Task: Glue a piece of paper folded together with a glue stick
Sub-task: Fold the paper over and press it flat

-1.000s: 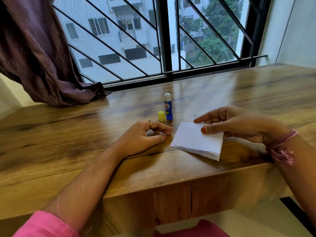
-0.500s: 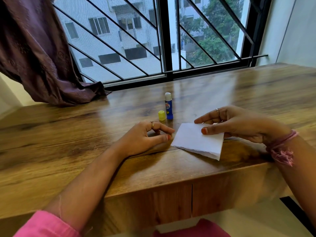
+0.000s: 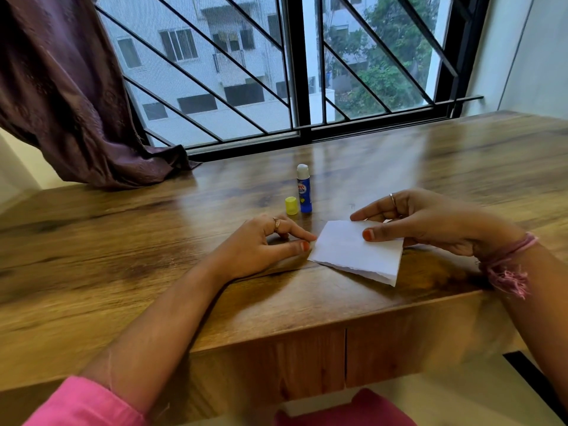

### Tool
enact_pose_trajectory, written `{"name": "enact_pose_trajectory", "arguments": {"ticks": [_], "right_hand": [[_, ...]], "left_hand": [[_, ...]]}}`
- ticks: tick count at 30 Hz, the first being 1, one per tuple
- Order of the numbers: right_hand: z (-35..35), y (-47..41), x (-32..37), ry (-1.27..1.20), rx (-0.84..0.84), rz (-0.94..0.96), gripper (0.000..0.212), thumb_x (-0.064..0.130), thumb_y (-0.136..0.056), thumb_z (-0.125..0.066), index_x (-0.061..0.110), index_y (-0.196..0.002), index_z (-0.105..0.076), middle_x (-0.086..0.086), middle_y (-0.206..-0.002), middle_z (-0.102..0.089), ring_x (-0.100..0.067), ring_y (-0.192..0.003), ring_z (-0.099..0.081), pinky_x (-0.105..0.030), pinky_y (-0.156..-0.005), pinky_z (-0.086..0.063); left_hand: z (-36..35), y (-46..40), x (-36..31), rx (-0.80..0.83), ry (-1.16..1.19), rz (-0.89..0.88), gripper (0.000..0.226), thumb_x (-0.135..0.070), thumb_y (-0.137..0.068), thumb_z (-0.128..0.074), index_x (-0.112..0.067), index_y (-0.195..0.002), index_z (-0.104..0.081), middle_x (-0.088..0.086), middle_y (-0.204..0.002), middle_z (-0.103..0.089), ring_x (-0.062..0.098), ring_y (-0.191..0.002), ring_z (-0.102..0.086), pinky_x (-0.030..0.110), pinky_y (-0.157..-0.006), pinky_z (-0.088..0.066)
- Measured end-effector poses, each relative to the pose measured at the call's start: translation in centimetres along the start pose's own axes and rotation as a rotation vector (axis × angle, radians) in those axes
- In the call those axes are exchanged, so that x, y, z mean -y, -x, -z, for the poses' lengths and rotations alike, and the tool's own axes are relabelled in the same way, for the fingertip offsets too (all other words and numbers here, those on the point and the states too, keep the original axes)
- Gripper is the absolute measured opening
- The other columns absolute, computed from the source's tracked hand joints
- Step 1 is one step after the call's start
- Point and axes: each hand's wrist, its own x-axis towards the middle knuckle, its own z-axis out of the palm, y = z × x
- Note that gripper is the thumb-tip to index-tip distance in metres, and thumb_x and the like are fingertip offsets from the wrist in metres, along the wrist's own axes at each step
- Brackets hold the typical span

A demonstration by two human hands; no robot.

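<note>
surface [image 3: 123, 272]: glossy wood by barred window [image 3: 295, 72] | curtain [image 3: 67, 96]: left | right hand [image 3: 430, 222]: fingers pinch folded paper [image 3: 353, 253] | left hand [image 3: 261, 244]: fingers loosely curled, empty

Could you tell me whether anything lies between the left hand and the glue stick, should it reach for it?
Nothing visible does. The left hand rests on the desk just short of the uncapped glue stick; the yellow cap stands immediately left of it, close enough to be knocked.

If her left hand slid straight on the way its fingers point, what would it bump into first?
Most likely the folded paper: the left hand points right along the table, fingertips at its near corner. Whether they already touch is unclear.
</note>
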Motion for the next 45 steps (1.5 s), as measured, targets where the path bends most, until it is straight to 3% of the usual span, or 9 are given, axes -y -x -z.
{"name": "enact_pose_trajectory", "arguments": {"ticks": [6,12,16,30,36,45], "right_hand": [[-0.07,0.01,0.01,-0.003,-0.007,0.011,0.048,0.019,-0.065,-0.073,0.016,-0.113,-0.066,-0.007,-0.1,-0.075,-0.016,-0.087,-0.072,-0.022,-0.068,-0.058],[-0.11,-0.07,-0.11,0.028,-0.019,0.019,0.05,0.022,-0.064,-0.074,0.018,-0.113,-0.066,-0.007,-0.103,-0.074,-0.019,-0.091,-0.071,-0.025,-0.074,-0.059],[-0.08,-0.09,-0.11,0.05,-0.02,0.023,0.051,0.026,-0.063,-0.075,0.02,-0.112,-0.066,-0.007,-0.103,-0.074,-0.02,-0.093,-0.07,-0.029,-0.078,-0.059],[-0.1,-0.08,-0.08,0.047,-0.006,0.042,0.051,0.023,-0.064,-0.073,0.016,-0.114,-0.065,-0.007,-0.1,-0.074,-0.014,-0.084,-0.071,-0.02,-0.068,-0.057],[-0.07,-0.1,-0.18,0.067,-0.009,0.052,0.051,0.025,-0.062,-0.074,0.017,-0.112,-0.066,-0.006,-0.101,-0.074,-0.018,-0.088,-0.071,-0.028,-0.075,-0.059],[-0.09,-0.09,-0.21,0.047,-0.008,0.054,0.051,0.022,-0.064,-0.073,0.015,-0.113,-0.066,-0.007,-0.103,-0.074,-0.019,-0.092,-0.071,-0.025,-0.074,-0.059]], "left_hand": [[-0.09,-0.09,0.09,-0.003,-0.005,-0.019,0.018,-0.025,-0.087,-0.066,-0.029,-0.104,-0.072,-0.012,-0.102,-0.064,0.003,-0.1,-0.058,0.01,-0.088,-0.041],[-0.17,-0.15,0.08,-0.005,-0.029,-0.017,0.02,-0.027,-0.088,-0.064,-0.033,-0.106,-0.071,-0.012,-0.105,-0.062,0.003,-0.104,-0.056,0.026,-0.095,-0.043],[-0.2,-0.16,0.1,0.006,-0.047,-0.018,0.02,-0.028,-0.089,-0.063,-0.032,-0.107,-0.07,-0.013,-0.106,-0.06,0.0,-0.103,-0.054,0.018,-0.09,-0.04],[-0.33,-0.18,0.15,-0.023,-0.045,-0.043,0.021,-0.03,-0.084,-0.068,-0.028,-0.104,-0.072,-0.01,-0.105,-0.062,0.004,-0.102,-0.058,0.025,-0.094,-0.045],[-0.33,-0.28,0.24,-0.021,-0.031,-0.03,0.019,-0.027,-0.086,-0.067,-0.03,-0.104,-0.072,-0.012,-0.104,-0.062,0.002,-0.101,-0.058,0.017,-0.091,-0.044],[-0.29,-0.23,0.09,-0.015,-0.049,-0.031,0.02,-0.029,-0.086,-0.067,-0.026,-0.105,-0.072,-0.011,-0.104,-0.061,0.0,-0.099,-0.056,0.006,-0.084,-0.04]]}}
